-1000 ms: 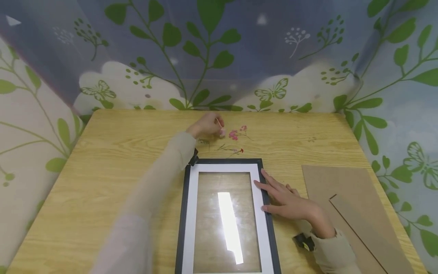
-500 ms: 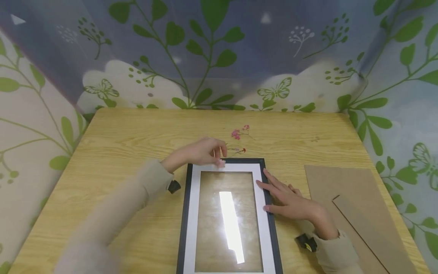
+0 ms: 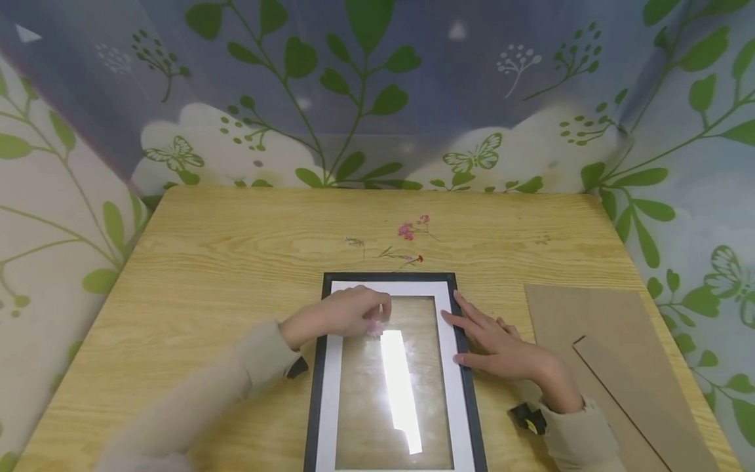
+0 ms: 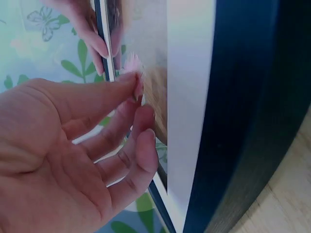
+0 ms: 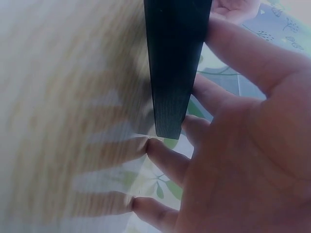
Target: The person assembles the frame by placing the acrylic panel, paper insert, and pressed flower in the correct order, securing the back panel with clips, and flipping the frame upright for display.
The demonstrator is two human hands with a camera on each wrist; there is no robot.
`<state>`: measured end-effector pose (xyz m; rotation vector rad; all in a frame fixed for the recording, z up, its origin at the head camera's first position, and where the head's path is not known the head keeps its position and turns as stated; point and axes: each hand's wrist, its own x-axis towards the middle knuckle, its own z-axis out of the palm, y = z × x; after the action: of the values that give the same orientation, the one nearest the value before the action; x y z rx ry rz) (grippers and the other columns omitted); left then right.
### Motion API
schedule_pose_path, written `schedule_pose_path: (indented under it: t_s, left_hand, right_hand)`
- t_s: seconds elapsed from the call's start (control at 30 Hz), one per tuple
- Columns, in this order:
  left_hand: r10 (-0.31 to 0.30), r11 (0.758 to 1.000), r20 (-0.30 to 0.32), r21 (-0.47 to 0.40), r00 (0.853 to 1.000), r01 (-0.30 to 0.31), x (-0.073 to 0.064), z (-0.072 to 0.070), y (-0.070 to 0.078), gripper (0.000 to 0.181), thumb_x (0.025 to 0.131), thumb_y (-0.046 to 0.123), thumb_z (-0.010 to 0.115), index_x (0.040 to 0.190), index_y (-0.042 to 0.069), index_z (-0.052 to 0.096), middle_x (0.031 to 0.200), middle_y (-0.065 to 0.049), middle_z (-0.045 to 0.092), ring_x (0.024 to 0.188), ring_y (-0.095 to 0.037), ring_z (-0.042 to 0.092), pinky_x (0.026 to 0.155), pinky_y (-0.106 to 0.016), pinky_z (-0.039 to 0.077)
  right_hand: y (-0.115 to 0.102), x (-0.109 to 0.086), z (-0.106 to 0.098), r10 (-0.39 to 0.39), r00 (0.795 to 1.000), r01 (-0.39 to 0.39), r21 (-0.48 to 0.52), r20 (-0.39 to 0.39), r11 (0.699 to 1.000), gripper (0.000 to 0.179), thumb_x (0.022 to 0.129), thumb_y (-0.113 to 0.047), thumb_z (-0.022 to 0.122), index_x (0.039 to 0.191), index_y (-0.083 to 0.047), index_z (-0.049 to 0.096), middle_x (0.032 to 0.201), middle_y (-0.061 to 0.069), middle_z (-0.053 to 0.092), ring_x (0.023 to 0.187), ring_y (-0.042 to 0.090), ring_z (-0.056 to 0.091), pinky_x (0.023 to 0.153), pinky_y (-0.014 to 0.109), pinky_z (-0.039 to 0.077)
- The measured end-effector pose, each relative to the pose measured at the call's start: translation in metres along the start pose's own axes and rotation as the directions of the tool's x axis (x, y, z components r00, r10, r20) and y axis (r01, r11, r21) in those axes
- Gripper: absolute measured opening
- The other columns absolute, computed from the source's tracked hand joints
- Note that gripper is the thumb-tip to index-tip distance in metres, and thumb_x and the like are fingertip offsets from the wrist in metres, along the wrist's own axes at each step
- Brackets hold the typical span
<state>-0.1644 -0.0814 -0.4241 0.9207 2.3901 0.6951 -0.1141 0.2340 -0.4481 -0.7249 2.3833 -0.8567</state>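
My left hand (image 3: pixel 342 313) pinches a small pale pink flower (image 3: pixel 374 328) between thumb and fingertips, over the upper left of the glass. The left wrist view shows the flower's frilled petals (image 4: pixel 133 65) at the thumb tip, close to the glass. Beneath lies a black picture frame (image 3: pixel 320 387) with a white mat (image 3: pixel 330 406) around the glass (image 3: pixel 366 400). My right hand (image 3: pixel 501 347) rests with spread fingers on the frame's right side. In the right wrist view the thumb and some fingertips touch the black edge (image 5: pixel 172 73), while other fingertips meet the wooden tabletop.
Behind the frame lie a pink flower sprig (image 3: pixel 407 229), a thin stem with a red bloom (image 3: pixel 419 259) and a small greenish sprig (image 3: pixel 354 242). A brown backing board (image 3: pixel 566 308) lies at the right. Patterned fabric (image 3: pixel 377 151) stands behind the wooden table (image 3: pixel 206 262).
My left hand has brought the pink flower from the back of the table, across the frame's top edge, to over the glass. The right hand has stayed on the frame.
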Motion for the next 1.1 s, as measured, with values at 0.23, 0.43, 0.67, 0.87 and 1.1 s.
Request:
schedule_pose_path:
  t_s: [0.23,0.43,0.67,0.87,1.1]
  left_hand:
    - [0.038,0.998,-0.092,0.05,0.995,-0.034,-0.006,-0.002,0.001,0.023,0.087,0.009,0.075,0.109,0.007,0.065,0.092,-0.004,0.06,0.075,-0.013,0.052,0.066,-0.029,0.047]
    - [0.007,0.998,-0.158,0.066,0.987,0.004,-0.009,-0.008,-0.001,0.023,0.087,0.003,0.072,0.109,0.007,0.067,0.083,0.0,0.058,0.072,-0.013,0.052,0.063,-0.028,0.046]
    - [-0.032,0.99,-0.13,0.13,0.991,0.049,-0.005,0.001,0.002,0.028,0.086,0.023,0.078,0.107,0.011,0.065,0.08,0.002,0.054,0.068,-0.013,0.05,0.057,-0.028,0.043]
    - [-0.018,0.991,-0.157,0.125,0.987,0.038,-0.003,0.002,-0.002,0.025,0.087,0.021,0.077,0.106,0.011,0.066,0.079,0.003,0.055,0.068,-0.012,0.05,0.056,-0.027,0.043]
    - [0.005,0.995,-0.216,0.094,0.976,0.016,0.009,-0.026,-0.009,0.02,0.089,0.01,0.072,0.108,0.005,0.067,0.076,0.002,0.057,0.067,-0.013,0.051,0.056,-0.026,0.044]
  right_hand:
    - [0.001,0.0,0.001,-0.007,1.0,0.007,0.003,-0.007,1.0,0.069,0.1,-0.038,0.058,0.158,-0.019,0.027,0.167,0.007,-0.007,0.149,0.04,0.005,0.101,0.079,0.006]
    - [0.0,-0.001,0.0,-0.008,1.0,0.008,-0.002,-0.01,1.0,0.069,0.1,-0.037,0.057,0.159,-0.019,0.026,0.166,0.008,-0.007,0.149,0.041,0.005,0.101,0.079,0.005]
    - [-0.001,-0.001,0.0,-0.008,1.0,0.008,-0.006,-0.016,1.0,0.068,0.1,-0.038,0.057,0.158,-0.019,0.027,0.166,0.009,-0.005,0.149,0.042,0.005,0.1,0.08,0.005]
    - [-0.001,-0.002,0.0,-0.009,1.0,0.009,-0.011,-0.012,1.0,0.067,0.101,-0.038,0.057,0.158,-0.018,0.027,0.166,0.01,-0.005,0.149,0.042,0.006,0.1,0.08,0.006]
    - [0.0,-0.002,0.0,-0.022,1.0,0.022,-0.018,-0.015,1.0,0.067,0.101,-0.037,0.057,0.158,-0.018,0.027,0.166,0.01,-0.005,0.149,0.042,0.006,0.1,0.08,0.006]
